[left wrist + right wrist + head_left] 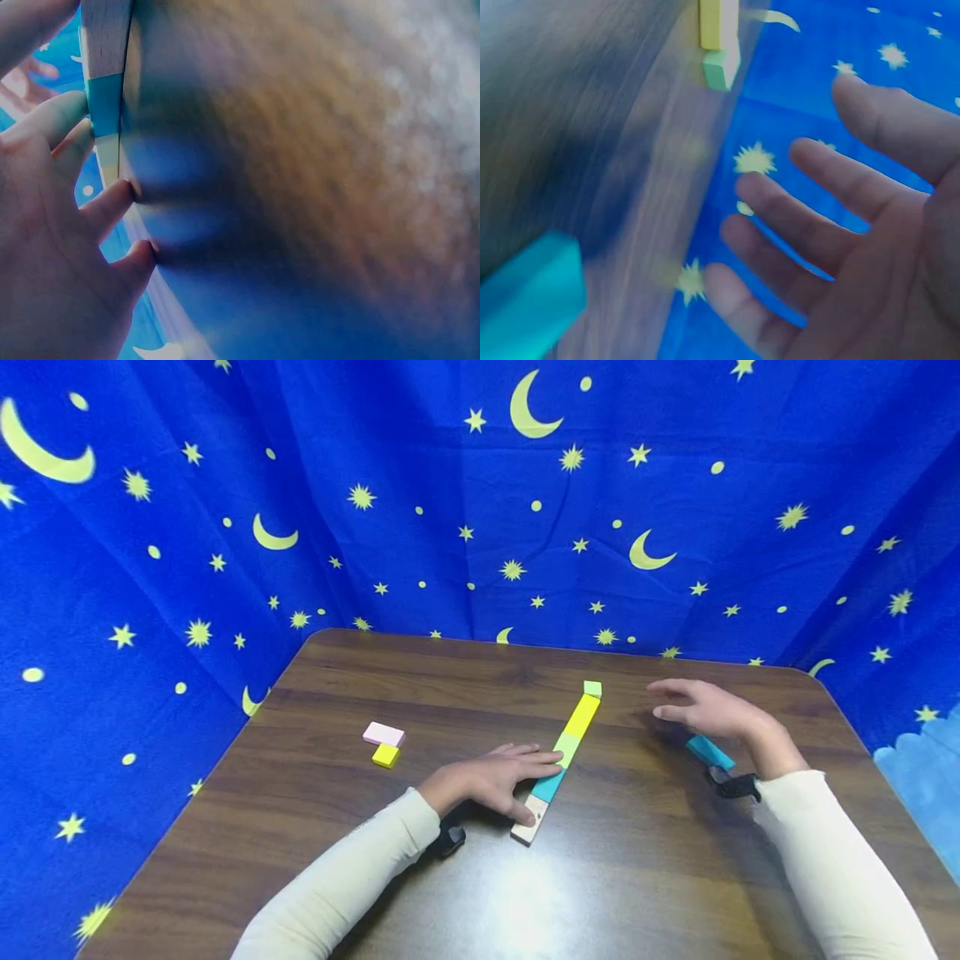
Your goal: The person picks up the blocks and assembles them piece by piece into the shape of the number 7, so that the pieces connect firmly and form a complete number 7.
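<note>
A row of flat blocks runs slantwise across the table: a bare wood block [525, 833] nearest, then a teal block [548, 786], a light green block [567, 746], a yellow block [582, 717] and a small green block [592, 688] at the far end. My left hand [504, 777] lies on the row's left side, fingers spread over the teal and light green blocks, thumb at the wood block. My right hand [708, 706] hovers with loosely bent, empty fingers right of the row's far end. Below it lies a separate teal block [536, 300].
Left of the row, a pink block [384, 733] and a small yellow block [386, 755] lie touching on the brown table [300, 827]. A blue curtain [420, 460] with moons and stars hangs behind the table's far edge and along its sides.
</note>
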Demonstrator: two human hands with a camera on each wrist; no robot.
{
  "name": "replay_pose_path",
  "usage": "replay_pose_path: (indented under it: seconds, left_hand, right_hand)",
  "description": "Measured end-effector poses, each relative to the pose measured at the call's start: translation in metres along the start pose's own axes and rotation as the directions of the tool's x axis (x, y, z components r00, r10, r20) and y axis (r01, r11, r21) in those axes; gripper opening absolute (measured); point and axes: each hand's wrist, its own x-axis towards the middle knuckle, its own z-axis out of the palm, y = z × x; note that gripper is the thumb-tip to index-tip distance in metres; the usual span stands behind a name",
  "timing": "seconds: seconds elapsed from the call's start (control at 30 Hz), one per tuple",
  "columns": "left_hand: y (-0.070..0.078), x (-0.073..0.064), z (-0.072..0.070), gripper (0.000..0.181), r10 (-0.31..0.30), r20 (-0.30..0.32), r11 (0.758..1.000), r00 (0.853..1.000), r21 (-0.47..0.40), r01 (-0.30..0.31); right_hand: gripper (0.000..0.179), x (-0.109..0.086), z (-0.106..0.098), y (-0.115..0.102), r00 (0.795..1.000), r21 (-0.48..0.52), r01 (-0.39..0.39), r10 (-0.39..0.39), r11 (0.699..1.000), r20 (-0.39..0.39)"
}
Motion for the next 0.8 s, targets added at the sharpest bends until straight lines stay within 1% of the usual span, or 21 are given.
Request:
replay_pose_path:
  seconds: [0.07, 0.17, 0.3, 0.37, 0.43, 0.57, 0.7, 0.8]
  left_hand:
    - [0.000, 0.000, 0.000, 0.085, 0.000, 0.004, 1.000, 1.000, 0.000, 0.000]
    - [0.000, 0.001, -0.001, 0.085, 0.001, 0.001, 1.000, 1.000, 0.003, -0.001]
    - [0.000, 0.001, -0.002, 0.085, 0.002, -0.003, 1.000, 1.000, 0.001, -0.002]
    - [0.000, 0.001, -0.002, 0.085, 0.003, -0.003, 1.000, 1.000, 0.001, -0.003]
    - [0.000, 0.001, -0.002, 0.085, 0.002, -0.001, 1.000, 1.000, 0.003, -0.002]
    - [0.000, 0.001, -0.002, 0.085, 0.004, -0.002, 1.000, 1.000, 0.005, -0.004]
    - [0.001, 0.000, -0.003, 0.085, 0.000, 0.001, 1.000, 1.000, 0.000, 0.000]
    - [0.001, -0.001, -0.003, 0.084, -0.002, 0.003, 1.000, 1.000, -0.002, 0.002]
  right_hand:
    - [0.054, -0.017, -0.004, 0.005, 1.000, -0.019, 0.022, -0.022, 1.000, 0.002]
    - [0.052, -0.039, -0.011, 0.017, 0.999, -0.037, 0.029, -0.031, 0.999, -0.040]
    - [0.051, -0.060, -0.016, 0.035, 0.995, -0.060, -0.023, 0.017, 0.998, -0.102]
    - [0.051, -0.066, -0.014, 0.042, 0.993, -0.073, -0.050, 0.041, 0.996, -0.115]
    - [0.051, -0.072, -0.011, 0.049, 0.992, -0.068, -0.068, 0.060, 0.995, -0.115]
    - [0.049, -0.077, -0.001, 0.054, 0.989, -0.043, -0.063, 0.056, 0.997, -0.134]
    - [0.048, -0.075, 0.007, 0.053, 0.985, -0.009, -0.050, 0.048, 0.999, -0.164]
    - [0.050, -0.071, 0.014, 0.053, 0.984, -0.031, -0.042, 0.036, 0.999, -0.176]
